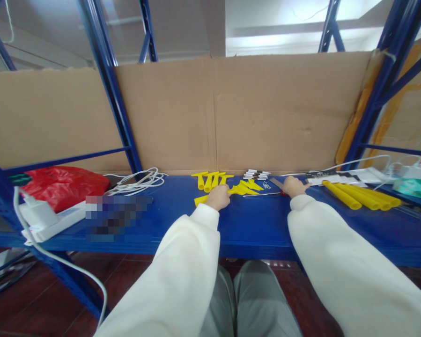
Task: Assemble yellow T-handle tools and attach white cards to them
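Observation:
My left hand (219,197) is closed round a yellow plastic tube (200,201), whose end sticks out to the left of my fist. Just right of it lie several yellow flat-ended pieces (245,188), and behind it several yellow T-shaped handles (208,181). Closed fingers of my right hand (294,186) are on what looks like a screwdriver (262,194), its thin shaft pointing left and a bit of red at the hand. A grey flat strip (276,183) lies against that hand. Small metal screws (267,185) are scattered between my hands.
Several yellow tubes (361,196) lie at the right, near white and black packets (331,179). A stack of black-and-white pieces (256,174) is at the back. Leftward are a coiled white cable (140,181), a power strip (64,220) and a red bag (68,185). Cardboard (266,112) walls the back.

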The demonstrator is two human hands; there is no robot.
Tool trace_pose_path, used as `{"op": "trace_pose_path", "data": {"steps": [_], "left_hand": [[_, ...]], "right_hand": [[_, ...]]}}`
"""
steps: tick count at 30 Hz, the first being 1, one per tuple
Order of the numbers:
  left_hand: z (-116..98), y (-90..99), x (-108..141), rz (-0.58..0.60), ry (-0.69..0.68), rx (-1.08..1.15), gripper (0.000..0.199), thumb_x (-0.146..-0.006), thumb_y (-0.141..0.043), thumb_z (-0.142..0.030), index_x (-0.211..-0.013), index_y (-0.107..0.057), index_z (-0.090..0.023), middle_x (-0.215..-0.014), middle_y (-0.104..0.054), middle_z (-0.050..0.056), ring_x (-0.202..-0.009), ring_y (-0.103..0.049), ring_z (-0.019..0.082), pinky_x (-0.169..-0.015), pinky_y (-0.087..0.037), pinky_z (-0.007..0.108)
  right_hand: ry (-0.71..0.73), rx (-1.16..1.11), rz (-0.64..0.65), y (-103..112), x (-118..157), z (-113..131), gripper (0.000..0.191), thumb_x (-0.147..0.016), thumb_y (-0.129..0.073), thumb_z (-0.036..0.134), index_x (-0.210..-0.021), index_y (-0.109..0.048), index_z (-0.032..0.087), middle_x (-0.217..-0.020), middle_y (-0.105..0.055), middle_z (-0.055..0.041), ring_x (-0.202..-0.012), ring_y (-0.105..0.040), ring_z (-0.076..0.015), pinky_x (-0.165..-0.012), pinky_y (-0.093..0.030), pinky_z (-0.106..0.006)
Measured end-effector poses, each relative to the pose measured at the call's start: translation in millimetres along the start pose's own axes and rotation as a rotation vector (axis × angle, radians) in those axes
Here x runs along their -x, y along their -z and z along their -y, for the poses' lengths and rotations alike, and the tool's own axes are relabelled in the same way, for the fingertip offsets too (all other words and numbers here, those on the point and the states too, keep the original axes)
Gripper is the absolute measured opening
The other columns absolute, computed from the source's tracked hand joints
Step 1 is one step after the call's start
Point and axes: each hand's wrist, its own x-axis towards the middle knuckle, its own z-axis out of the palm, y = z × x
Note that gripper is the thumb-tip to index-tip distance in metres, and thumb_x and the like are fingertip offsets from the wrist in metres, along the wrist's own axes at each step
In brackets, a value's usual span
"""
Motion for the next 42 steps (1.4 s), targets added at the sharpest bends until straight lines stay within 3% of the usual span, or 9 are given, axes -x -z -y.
{"op": "trace_pose_path", "data": {"steps": [4,13,17,22,24,27,32,35,42], "left_hand": [[1,-1.4,-1,0.0,-0.007,-0.03,0.029,-0.093,-0.056,-0.02,-0.119,-0.069,-0.021,-0.124,-0.071,0.009,-0.124,-0.062,0.024,-0.106,-0.049,0.036],[3,-3.9,-2,-0.023,-0.022,-0.003,0.031,-0.093,-0.058,-0.019,-0.122,-0.068,-0.02,-0.126,-0.07,0.01,-0.121,-0.064,0.024,-0.108,-0.047,0.036],[3,-3.6,-2,-0.03,-0.024,0.008,0.03,-0.094,-0.058,-0.019,-0.122,-0.068,-0.02,-0.126,-0.07,0.009,-0.122,-0.063,0.023,-0.109,-0.046,0.036],[3,-2.4,-1,-0.048,-0.029,0.034,0.033,-0.093,-0.059,-0.017,-0.125,-0.066,-0.019,-0.129,-0.068,0.011,-0.123,-0.062,0.023,-0.109,-0.046,0.035],[3,-1.9,-1,-0.057,-0.037,0.043,0.034,-0.092,-0.06,-0.018,-0.126,-0.066,-0.02,-0.129,-0.068,0.01,-0.123,-0.062,0.023,-0.109,-0.046,0.035],[2,-0.8,0,-0.07,-0.044,0.052,0.033,-0.093,-0.061,-0.023,-0.126,-0.067,-0.021,-0.129,-0.068,0.01,-0.121,-0.062,0.023,-0.108,-0.046,0.035],[-2,1.5,3,-0.111,-0.03,0.056,0.031,-0.097,-0.058,-0.032,-0.125,-0.068,-0.022,-0.128,-0.068,0.008,-0.118,-0.063,0.024,-0.103,-0.05,0.035],[-3,2.6,3,-0.143,-0.033,0.073,0.033,-0.097,-0.057,-0.031,-0.128,-0.067,-0.023,-0.129,-0.068,0.008,-0.121,-0.061,0.024,-0.102,-0.05,0.034],[-1,4.0,2,-0.151,0.002,0.074,0.035,-0.097,-0.058,-0.031,-0.129,-0.066,-0.021,-0.129,-0.068,0.01,-0.119,-0.062,0.024,-0.105,-0.047,0.037]], "right_hand": [[-0.043,0.028,0.039,3,4,2,0.044,-0.082,-0.068,0.052,-0.097,-0.072,0.011,-0.105,-0.071,-0.0246,-0.109,-0.065,-0.0389,-0.104,-0.033,-0.069],[0.007,-0.045,0.054,10,8,1,0.018,-0.081,-0.068,0.034,-0.078,-0.074,0.017,-0.094,-0.075,-0.0162,-0.107,-0.068,-0.0354,-0.106,-0.032,-0.069],[-0.017,-0.178,-0.008,18,10,4,0.013,-0.078,-0.071,0.028,-0.08,-0.077,0.018,-0.097,-0.076,-0.0148,-0.106,-0.068,-0.035,-0.101,-0.046,-0.056],[0.084,-0.533,-0.03,29,22,25,0.014,-0.077,-0.073,0.029,-0.078,-0.075,0.015,-0.08,-0.075,-0.0112,-0.085,-0.069,-0.0271,-0.078,-0.058,-0.036],[0.092,-0.741,0.038,32,34,41,0.014,-0.077,-0.074,0.029,-0.075,-0.07,0.016,-0.075,-0.071,-0.0071,-0.073,-0.067,-0.021,-0.068,-0.059,-0.033],[0.096,-0.932,0.257,35,54,67,0.02,-0.076,-0.077,0.028,-0.069,-0.062,0.018,-0.063,-0.062,-0.0006,-0.06,-0.058,-0.0133,-0.055,-0.055,-0.025],[0.131,-1.004,0.632,38,81,92,0.027,-0.077,-0.078,0.027,-0.065,-0.055,0.018,-0.046,-0.04,0.0081,-0.042,-0.036,-0.0059,-0.039,-0.031,-0.017],[0.144,-1.001,0.634,37,90,93,0.032,-0.077,-0.077,0.026,-0.061,-0.049,0.019,-0.045,-0.034,0.0103,-0.041,-0.028,-0.0043,-0.04,-0.024,-0.018],[0.216,-0.759,0.632,40,100,88,0.023,-0.078,-0.072,0.028,-0.065,-0.056,0.017,-0.048,-0.039,0.0091,-0.046,-0.032,-0.0049,-0.043,-0.024,-0.016]]}}
